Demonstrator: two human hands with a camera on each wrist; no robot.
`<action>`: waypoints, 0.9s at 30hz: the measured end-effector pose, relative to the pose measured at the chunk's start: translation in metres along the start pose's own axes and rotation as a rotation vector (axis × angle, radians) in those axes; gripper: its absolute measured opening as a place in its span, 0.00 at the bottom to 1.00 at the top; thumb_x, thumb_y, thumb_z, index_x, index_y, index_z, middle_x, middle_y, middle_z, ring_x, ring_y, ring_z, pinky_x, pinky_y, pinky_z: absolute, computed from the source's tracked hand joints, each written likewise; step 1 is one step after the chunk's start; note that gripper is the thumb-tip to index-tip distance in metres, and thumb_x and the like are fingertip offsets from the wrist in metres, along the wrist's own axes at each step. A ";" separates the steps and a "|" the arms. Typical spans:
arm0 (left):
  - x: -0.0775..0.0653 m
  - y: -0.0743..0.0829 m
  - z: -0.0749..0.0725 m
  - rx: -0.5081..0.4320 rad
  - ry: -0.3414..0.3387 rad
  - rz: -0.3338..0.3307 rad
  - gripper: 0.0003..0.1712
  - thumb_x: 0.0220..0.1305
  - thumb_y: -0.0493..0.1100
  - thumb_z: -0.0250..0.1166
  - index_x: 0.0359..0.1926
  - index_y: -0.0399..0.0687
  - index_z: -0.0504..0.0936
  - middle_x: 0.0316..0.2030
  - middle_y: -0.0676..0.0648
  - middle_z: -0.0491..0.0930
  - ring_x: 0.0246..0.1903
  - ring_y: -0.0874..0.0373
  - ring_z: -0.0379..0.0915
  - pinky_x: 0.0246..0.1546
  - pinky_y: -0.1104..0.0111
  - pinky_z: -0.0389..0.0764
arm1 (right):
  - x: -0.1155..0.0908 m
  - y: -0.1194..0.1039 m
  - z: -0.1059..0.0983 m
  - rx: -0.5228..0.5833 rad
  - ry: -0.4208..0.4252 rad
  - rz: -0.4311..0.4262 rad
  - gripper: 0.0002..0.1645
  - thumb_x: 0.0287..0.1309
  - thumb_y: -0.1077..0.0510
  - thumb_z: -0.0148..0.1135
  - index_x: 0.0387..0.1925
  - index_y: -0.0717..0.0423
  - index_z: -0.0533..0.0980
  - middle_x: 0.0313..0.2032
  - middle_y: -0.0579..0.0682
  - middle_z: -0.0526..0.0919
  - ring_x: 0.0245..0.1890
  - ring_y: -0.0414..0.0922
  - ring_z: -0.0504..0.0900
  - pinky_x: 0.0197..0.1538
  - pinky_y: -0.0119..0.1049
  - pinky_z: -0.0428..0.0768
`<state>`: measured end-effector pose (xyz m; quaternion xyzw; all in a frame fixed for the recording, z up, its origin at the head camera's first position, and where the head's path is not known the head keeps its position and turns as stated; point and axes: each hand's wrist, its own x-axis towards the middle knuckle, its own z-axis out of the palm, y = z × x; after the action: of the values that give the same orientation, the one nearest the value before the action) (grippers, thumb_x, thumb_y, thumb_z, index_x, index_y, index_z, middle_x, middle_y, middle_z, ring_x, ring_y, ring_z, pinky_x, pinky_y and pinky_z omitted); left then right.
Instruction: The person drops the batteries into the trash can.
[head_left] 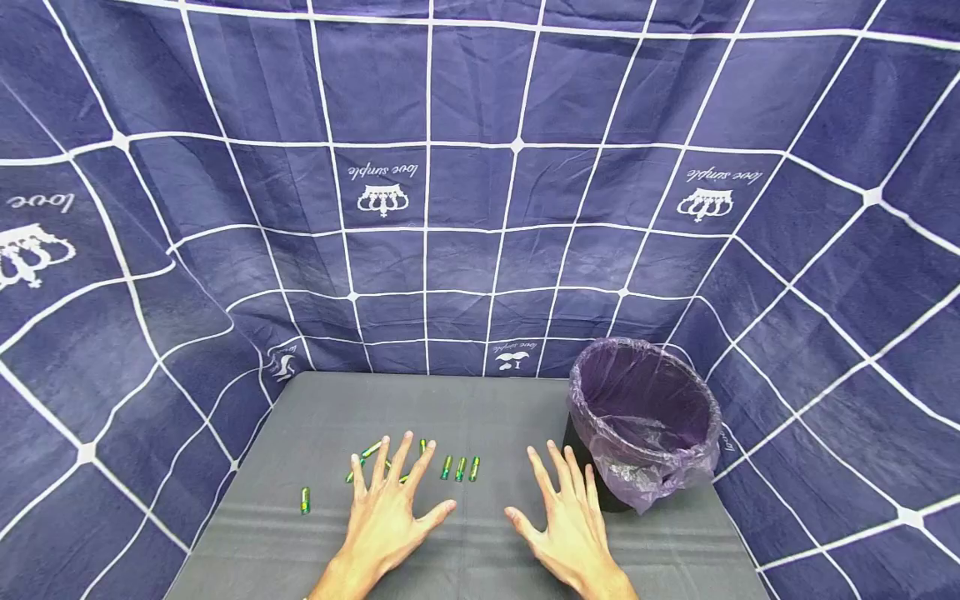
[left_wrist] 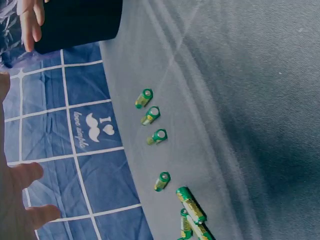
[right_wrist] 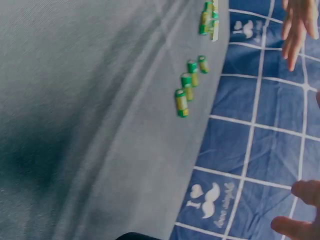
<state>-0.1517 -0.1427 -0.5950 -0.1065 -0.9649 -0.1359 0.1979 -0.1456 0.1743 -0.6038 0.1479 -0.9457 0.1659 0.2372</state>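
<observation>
Both of my hands are held out above the grey table, fingers straight and spread, with nothing in them. The left hand is in front of a loose group of green-and-yellow batteries, and its fingers hide some of them. Just right of that hand, three batteries stand in a short row, the middle battery among them. A lone battery lies farther left. My right hand is nearest to a black bin lined with a purple plastic bag. In the left wrist view, some batteries lie close together.
A grey cloth covers the table. Blue fabric with white grid lines hangs behind it and along both sides. The bin stands at the table's right side, its bag folded over the rim.
</observation>
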 end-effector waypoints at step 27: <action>0.081 0.071 -0.025 -0.248 -0.031 0.146 0.48 0.80 0.74 0.67 0.91 0.66 0.68 0.87 0.43 0.73 0.84 0.38 0.73 0.84 0.29 0.70 | 0.074 0.048 -0.132 0.365 0.438 -0.034 0.31 0.68 0.71 0.72 0.71 0.60 0.86 0.60 0.60 0.89 0.49 0.37 0.89 0.64 0.15 0.79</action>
<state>-0.1971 -0.0714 -0.5237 -0.2021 -0.9333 -0.2374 0.1779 -0.1729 0.2532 -0.4689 0.1646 -0.8238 0.3573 0.4082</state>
